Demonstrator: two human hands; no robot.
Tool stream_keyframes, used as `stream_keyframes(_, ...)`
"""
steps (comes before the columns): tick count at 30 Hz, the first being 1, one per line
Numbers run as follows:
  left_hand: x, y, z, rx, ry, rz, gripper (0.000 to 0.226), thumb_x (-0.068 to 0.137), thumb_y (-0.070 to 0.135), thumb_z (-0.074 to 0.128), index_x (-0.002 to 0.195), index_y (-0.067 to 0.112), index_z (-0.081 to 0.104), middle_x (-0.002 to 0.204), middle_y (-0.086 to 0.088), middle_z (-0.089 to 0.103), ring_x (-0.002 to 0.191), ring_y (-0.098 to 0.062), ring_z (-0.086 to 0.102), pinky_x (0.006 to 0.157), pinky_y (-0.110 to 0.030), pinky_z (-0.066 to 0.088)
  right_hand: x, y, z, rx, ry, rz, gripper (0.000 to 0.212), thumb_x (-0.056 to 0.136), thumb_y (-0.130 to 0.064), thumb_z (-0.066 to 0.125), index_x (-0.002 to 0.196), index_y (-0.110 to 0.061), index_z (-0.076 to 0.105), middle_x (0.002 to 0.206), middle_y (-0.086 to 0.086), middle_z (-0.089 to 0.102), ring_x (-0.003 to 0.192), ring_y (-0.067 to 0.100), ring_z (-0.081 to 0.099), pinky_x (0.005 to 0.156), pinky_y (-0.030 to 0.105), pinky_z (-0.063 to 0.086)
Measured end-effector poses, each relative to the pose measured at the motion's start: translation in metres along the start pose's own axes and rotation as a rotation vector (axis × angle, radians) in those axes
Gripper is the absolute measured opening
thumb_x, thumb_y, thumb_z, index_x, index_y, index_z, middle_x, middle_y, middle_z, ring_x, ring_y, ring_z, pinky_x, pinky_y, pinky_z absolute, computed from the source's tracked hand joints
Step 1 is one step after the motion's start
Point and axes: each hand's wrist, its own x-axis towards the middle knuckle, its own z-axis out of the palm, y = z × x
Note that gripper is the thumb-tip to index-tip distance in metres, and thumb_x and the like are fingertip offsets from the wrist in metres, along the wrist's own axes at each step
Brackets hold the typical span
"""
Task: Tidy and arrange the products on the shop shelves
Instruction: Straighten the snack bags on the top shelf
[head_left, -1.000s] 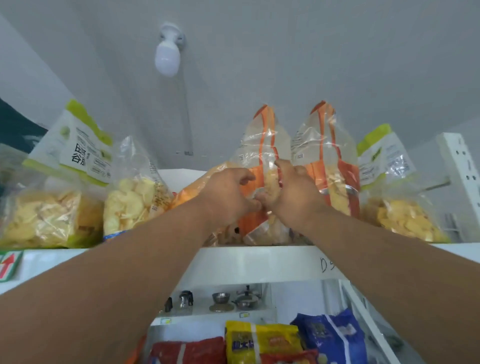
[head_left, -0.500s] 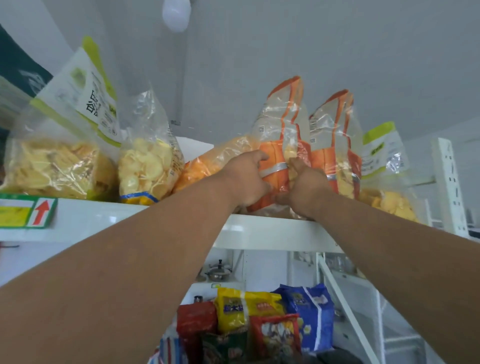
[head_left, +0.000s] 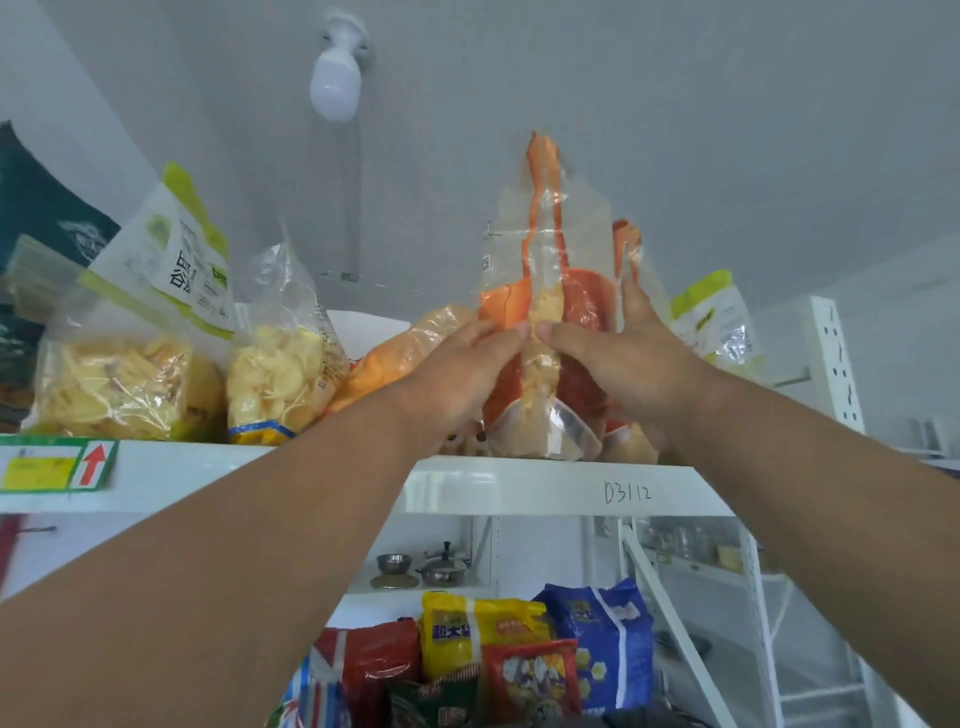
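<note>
Both hands, left hand (head_left: 457, 374) and right hand (head_left: 623, 364), now pinch the orange snack bag (head_left: 540, 291), turned edge-on since a moment ago, upright on the top shelf (head_left: 519, 488), nearly squared.

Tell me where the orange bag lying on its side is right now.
In the head view, the fallen orange bag lies on the top shelf, left of centre, between the clear bag of yellow chips and the upright orange bag, behind the left hand.

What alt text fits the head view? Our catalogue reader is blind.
Both hands, left hand and right hand, hold an upright orange-and-clear snack bag on the top white shelf. Bags of yellow chips stand to its left, and colourful packets sit below.
</note>
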Motion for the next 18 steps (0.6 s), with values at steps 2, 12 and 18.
stream_keyframes(2,-0.005,0.003,0.011,-0.044,0.007,0.060,0.013,0.103,0.037,0.067,0.116,0.034,0.071,0.114,0.002,0.080,0.105,-0.022,0.077,0.093,-0.046,0.062,-0.003,0.007,-0.001,0.060,-0.035,-0.093,0.065,0.078,-0.041,0.087,0.130,-0.060,0.052,0.116,-0.020,0.077,0.111,0.011,0.073,0.103,0.047,0.057)
stream_keyframes(12,-0.044,0.036,0.005,-0.177,-0.058,0.130,0.059,0.093,0.053,0.075,0.147,0.041,0.054,0.119,0.012,0.078,0.087,-0.006,0.079,0.065,-0.029,0.063,-0.014,-0.014,-0.035,0.473,-0.033,-0.125,0.046,0.085,-0.032,0.088,0.123,-0.046,0.065,0.110,-0.003,0.081,0.097,0.028,0.080,0.090,0.056,0.062)
stream_keyframes(18,-0.058,0.049,-0.003,-0.143,-0.015,0.251,0.059,0.082,0.066,0.076,0.135,0.048,0.062,0.112,0.009,0.081,0.095,-0.015,0.081,0.070,-0.032,0.064,-0.042,-0.034,-0.052,0.579,-0.022,-0.134,0.029,0.093,-0.021,0.079,0.121,-0.027,0.072,0.103,0.003,0.082,0.090,0.025,0.081,0.067,0.039,0.065)
